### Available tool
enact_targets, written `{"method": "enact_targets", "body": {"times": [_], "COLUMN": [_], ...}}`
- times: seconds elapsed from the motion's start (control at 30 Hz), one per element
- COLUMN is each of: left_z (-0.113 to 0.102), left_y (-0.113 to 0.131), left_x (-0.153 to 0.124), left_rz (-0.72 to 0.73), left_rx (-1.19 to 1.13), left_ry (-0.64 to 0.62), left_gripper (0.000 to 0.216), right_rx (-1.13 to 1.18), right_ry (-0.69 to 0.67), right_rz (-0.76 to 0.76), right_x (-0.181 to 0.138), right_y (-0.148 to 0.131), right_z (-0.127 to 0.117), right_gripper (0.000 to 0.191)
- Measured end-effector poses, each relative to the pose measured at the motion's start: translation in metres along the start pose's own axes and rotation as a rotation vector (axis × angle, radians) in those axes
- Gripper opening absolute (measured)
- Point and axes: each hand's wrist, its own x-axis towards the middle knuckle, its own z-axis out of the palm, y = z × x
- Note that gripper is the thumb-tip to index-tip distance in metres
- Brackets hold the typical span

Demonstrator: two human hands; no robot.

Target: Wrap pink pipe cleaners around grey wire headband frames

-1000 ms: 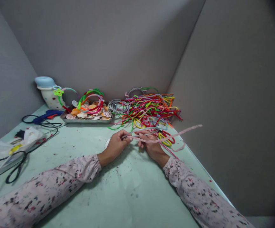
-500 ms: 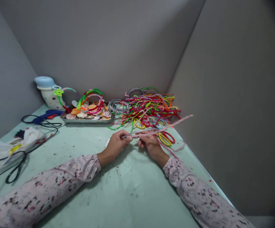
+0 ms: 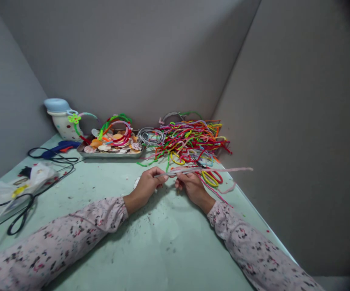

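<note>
Near the middle of the table, my left hand (image 3: 147, 184) pinches the left end of a pink pipe cleaner (image 3: 229, 169) and a thin grey strand lying along it. My right hand (image 3: 194, 187) is closed on the same pair a short way to the right, thumb and fingers together. From there the pipe cleaner's free end sticks out nearly level to the right. Whether the grey strand (image 3: 189, 170) is wire or another pipe cleaner, I cannot tell. How the two are joined between my fingertips is too small to make out.
Behind my hands lies a heap of coloured pipe cleaners (image 3: 189, 139), with coiled grey wire (image 3: 151, 136) beside it. A metal tray (image 3: 111, 154) holds shells and wrapped hoops. At left are a blue-lidded bottle (image 3: 61, 117), black cable (image 3: 31, 208) and a plastic bag (image 3: 43, 174).
The pink pipe cleaner's free end has swung down from a raised slant to nearly level, alongside the grey strand. Both hands have stayed almost in place.
</note>
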Motion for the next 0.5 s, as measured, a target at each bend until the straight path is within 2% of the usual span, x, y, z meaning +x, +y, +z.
{"method": "enact_targets", "body": {"times": [0.27,0.5], "left_z": [0.0014,0.0045], "left_y": [0.0001,0.0001], "left_x": [0.0007,0.0019], "left_rz": [-0.053,-0.034], "left_rx": [-0.029,0.035], "left_ry": [0.005,0.002], "left_gripper": [0.018,0.021], "right_rx": [-0.030,0.015], "right_ry": [0.000,0.049], "right_rz": [-0.011,-0.003], "right_x": [0.0002,0.0022], "right_y": [0.0005,-0.0026], "right_z": [-0.0006,0.0028], "right_gripper": [0.030,0.023]}}
